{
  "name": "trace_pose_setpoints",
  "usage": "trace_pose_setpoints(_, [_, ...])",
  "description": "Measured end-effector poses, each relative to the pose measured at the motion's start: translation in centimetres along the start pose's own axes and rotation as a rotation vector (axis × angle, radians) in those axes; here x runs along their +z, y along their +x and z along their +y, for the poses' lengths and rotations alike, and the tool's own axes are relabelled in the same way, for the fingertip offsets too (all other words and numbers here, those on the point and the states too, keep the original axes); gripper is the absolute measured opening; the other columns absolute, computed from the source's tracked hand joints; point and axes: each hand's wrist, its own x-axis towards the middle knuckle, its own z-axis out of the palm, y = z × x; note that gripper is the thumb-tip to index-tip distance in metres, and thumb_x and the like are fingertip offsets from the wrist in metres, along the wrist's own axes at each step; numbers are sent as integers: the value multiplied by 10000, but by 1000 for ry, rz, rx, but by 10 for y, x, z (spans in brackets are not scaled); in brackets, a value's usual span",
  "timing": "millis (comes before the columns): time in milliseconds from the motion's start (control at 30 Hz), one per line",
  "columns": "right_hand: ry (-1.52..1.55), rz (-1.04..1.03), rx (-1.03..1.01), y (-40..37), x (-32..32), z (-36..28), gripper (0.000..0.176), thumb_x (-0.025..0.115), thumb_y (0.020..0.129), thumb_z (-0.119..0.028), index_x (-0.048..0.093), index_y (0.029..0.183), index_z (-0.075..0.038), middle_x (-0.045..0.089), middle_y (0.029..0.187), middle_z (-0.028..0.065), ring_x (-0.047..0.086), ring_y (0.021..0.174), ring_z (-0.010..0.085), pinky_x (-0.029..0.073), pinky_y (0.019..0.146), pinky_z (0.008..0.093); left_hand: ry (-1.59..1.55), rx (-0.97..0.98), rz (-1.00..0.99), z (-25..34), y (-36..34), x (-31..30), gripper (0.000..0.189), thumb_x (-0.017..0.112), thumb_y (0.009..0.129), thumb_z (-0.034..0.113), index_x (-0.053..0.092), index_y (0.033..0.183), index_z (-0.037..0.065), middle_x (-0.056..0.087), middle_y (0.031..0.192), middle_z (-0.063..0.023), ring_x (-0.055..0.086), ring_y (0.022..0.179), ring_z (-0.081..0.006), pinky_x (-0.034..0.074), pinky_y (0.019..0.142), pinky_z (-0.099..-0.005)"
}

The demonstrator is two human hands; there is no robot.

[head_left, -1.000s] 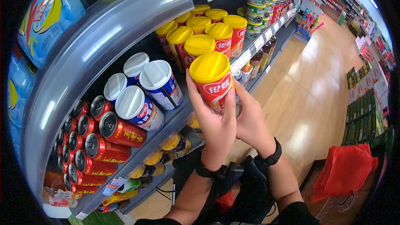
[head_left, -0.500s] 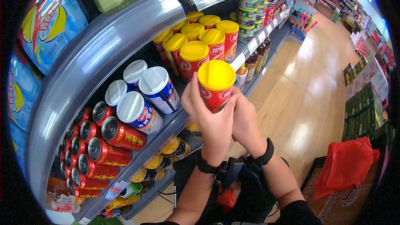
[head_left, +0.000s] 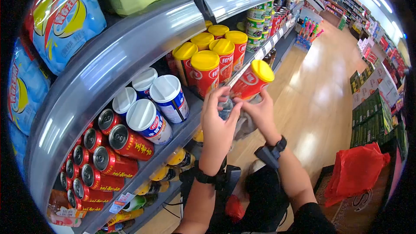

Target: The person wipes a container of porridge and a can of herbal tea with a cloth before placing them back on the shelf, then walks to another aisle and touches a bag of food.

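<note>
A red canister (head_left: 249,82) with a yellow lid is in my right hand (head_left: 262,115), tilted so the lid points up and to the right. My right fingers and thumb grip its lower end. My left hand (head_left: 216,123) is just left of the canister's base, fingers curved and thumb apart, with no clear grip on it. Behind both hands is a greyish, see-through blurred thing (head_left: 246,125) that I cannot make out. Beside them on the shelf stand matching red canisters (head_left: 206,73) with yellow lids.
White-lidded blue canisters (head_left: 167,95) and red drink cans (head_left: 123,141) fill the shelf at left. A clear curved shelf guard (head_left: 130,47) runs above. Bottles (head_left: 180,158) lie below. Red bags (head_left: 355,171) hang at right beside the wooden floor (head_left: 299,117).
The canister has gone from upright to tilted and moved right with my right hand. My left hand has come away from its side. The view has shifted slightly.
</note>
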Motion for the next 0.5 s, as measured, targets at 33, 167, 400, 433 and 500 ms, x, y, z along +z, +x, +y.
trace_pose_setpoints(33, [17, 26, -19, 11, -6, 9, 582, 910, 679, -210, 630, 1136, 17, 711, 1101, 104, 646, 1037, 181, 491, 927, 325, -41, 34, -16, 0, 1, -2, 424, 731, 845, 29, 578, 1240, 39, 649, 1046, -55, 625, 905, -145, 494, 754, -269])
trace_pose_setpoints(167, [132, 145, -55, 77, -22, 34, 571, 908, 676, -141, 607, 1129, 31, 707, 1080, 120, 675, 955, 181, 543, 849, 324, -276, -195, -122, -4, -3, -13, 330, 674, 910, 45, 582, 1227, 32, 653, 1048, -64, 605, 840, -86, 480, 722, -228])
trace_pose_setpoints(400, [42, 121, -92, 145, -34, 26, 453, 839, 751, -51, 593, 1125, 16, 717, 1049, 123, 694, 908, 179, 558, 798, 310, -197, -188, -91, 4, 0, -18, 294, 640, 929, 58, 593, 1217, 28, 664, 995, -60, 602, 816, -93, 486, 692, -245])
trace_pose_setpoints(433, [43, 132, -106, 144, -32, 31, 451, 837, 751, -49, 595, 1125, 17, 716, 1056, 124, 693, 909, 177, 557, 799, 307, -166, -157, -89, 7, 0, -18, 292, 640, 927, 61, 597, 1214, 27, 667, 984, -61, 602, 803, -97, 488, 683, -251])
trace_pose_setpoints(500, [-26, 175, -119, 142, -31, 46, 446, 837, 748, -48, 602, 1121, 21, 714, 1074, 126, 692, 916, 176, 554, 815, 303, -157, -136, -100, 11, -2, -14, 285, 642, 929, 99, 585, 1196, 19, 669, 961, -111, 636, 757, -188, 494, 629, -324])
